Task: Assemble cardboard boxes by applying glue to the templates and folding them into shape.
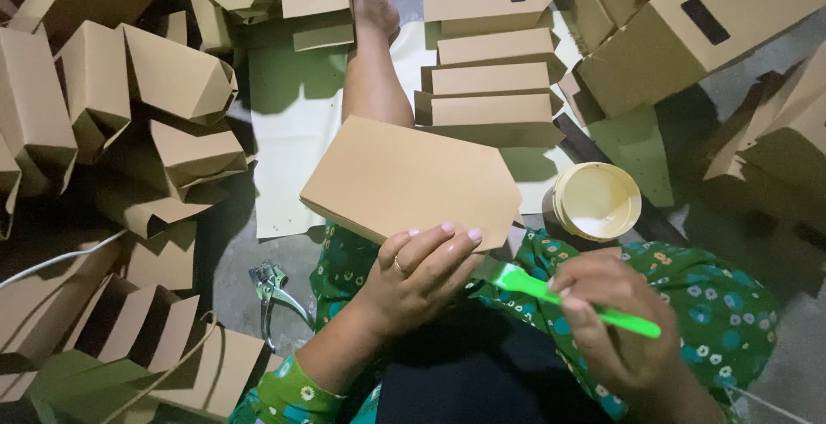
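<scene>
One round tub (pale glue inside) sits near the right hand, fingers gripping a green brush.

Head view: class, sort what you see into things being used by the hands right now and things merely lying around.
In use:
flat brown card piece, in left hand
green brush, in right hand
open tub of pale glue

Lying about:
metal pliers
folded brown boxes
row of flat pieces
</scene>
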